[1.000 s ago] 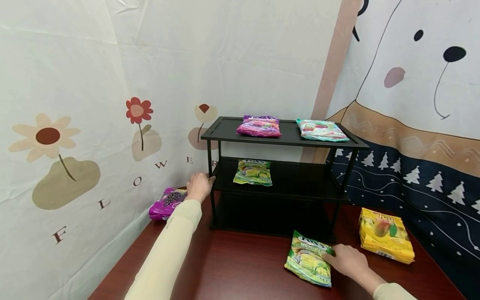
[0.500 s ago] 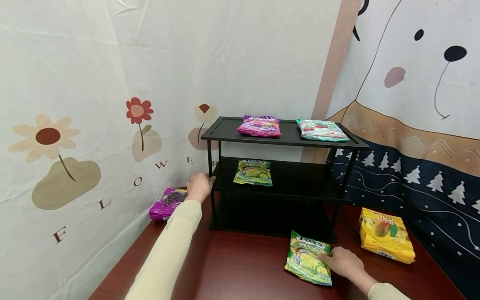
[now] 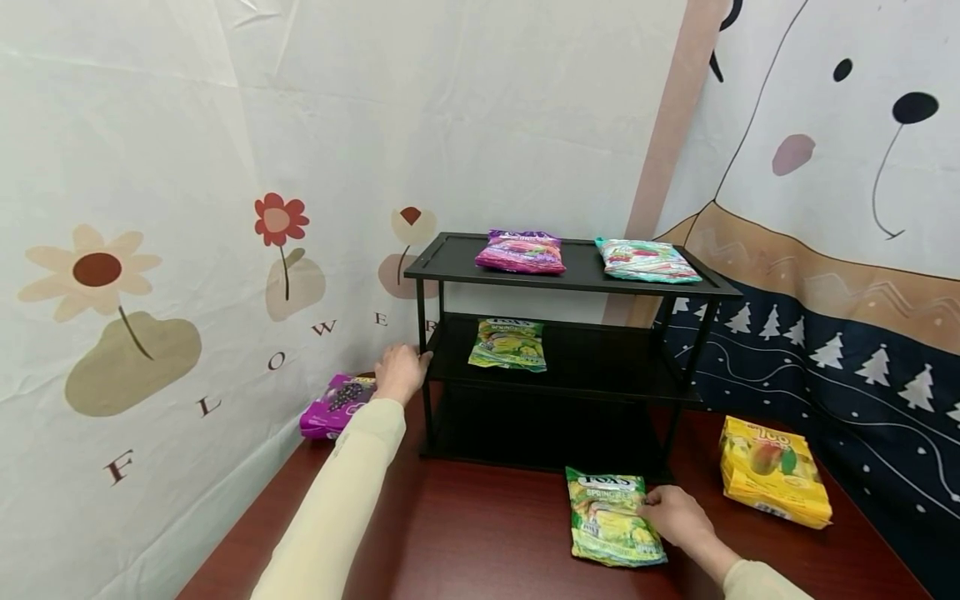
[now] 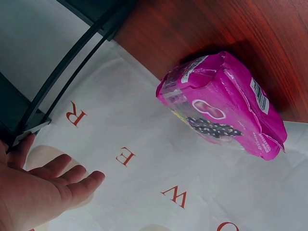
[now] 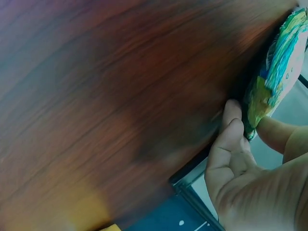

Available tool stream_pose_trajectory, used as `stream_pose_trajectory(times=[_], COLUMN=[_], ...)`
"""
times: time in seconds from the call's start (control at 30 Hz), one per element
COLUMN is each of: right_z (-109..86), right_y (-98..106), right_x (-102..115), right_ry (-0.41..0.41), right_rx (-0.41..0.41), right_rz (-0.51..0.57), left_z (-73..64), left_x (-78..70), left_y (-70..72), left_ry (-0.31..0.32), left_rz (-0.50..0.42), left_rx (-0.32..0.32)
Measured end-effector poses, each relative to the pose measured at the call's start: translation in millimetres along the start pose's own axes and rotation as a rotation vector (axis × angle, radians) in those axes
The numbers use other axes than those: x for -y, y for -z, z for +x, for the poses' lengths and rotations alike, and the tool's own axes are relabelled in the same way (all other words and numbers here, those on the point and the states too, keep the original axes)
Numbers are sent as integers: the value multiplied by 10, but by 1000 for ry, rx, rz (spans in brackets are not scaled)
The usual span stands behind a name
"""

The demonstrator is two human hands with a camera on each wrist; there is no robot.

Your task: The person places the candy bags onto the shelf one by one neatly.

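At the black three-tier rack [image 3: 555, 379], my left hand [image 3: 401, 372] holds the left side by the front post, near the middle shelf. In the left wrist view one finger meets the rack's corner [image 4: 31, 132], while the other fingers [image 4: 72, 178] extend loosely; the thumb is hidden there. My right hand [image 3: 678, 515] pinches the right edge of a green and yellow candy bag [image 3: 611, 525] just in front of the rack. The right wrist view shows thumb and fingers on either side of the candy bag's edge [image 5: 269, 86], close above the table.
A similar green bag [image 3: 508, 344] lies on the middle shelf. On top are a purple-pink bag [image 3: 521, 252] and a teal-white bag [image 3: 648, 261]. A purple grape packet [image 3: 337, 407] lies left of the rack, a yellow mango packet [image 3: 774, 472] right, both on the brown table [image 3: 480, 533].
The right hand has moved slightly left with the green candy bag, which has turned a little and now lies straighter to the rack. The left hand stays at the rack.
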State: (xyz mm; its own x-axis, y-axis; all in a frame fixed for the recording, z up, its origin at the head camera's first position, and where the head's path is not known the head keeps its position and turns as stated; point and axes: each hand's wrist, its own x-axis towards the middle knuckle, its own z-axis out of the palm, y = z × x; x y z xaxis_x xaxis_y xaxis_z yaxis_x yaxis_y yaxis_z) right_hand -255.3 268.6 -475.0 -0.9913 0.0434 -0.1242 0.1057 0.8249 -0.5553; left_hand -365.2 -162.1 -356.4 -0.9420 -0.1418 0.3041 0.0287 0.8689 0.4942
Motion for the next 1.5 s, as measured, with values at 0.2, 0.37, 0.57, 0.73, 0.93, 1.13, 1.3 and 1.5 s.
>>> stream_pose_trajectory(times=[0.2, 0.37, 0.57, 0.73, 0.93, 1.13, 1.3, 1.5], right_z=[31, 9, -42, -70, -103, -136, -149, -158], right_y=[-38, -40, -15, -8, 13, 65, 130, 194], right_x=[57, 136, 210, 232, 271, 324, 354, 365], right_ry=[23, 46, 78, 119, 167, 212, 243, 272], right_rx=[-39, -71, -104, -143, -182, -235, -269, -317], right_rz=[15, 64, 97, 124, 183, 205, 214, 234], left_z=[2, -1, 3, 8, -3, -1, 13, 19], left_x=[-4, -10, -10, 3, -1, 3, 9, 10], left_y=[3, 12, 5, -4, 13, 7, -7, -9], left_ry=[4, 14, 17, 15, 7, 1, 5, 3], left_rz=[4, -3, -5, -1, 4, 4, -2, -4], left_rx=[10, 19, 24, 17, 14, -8, 5, 6])
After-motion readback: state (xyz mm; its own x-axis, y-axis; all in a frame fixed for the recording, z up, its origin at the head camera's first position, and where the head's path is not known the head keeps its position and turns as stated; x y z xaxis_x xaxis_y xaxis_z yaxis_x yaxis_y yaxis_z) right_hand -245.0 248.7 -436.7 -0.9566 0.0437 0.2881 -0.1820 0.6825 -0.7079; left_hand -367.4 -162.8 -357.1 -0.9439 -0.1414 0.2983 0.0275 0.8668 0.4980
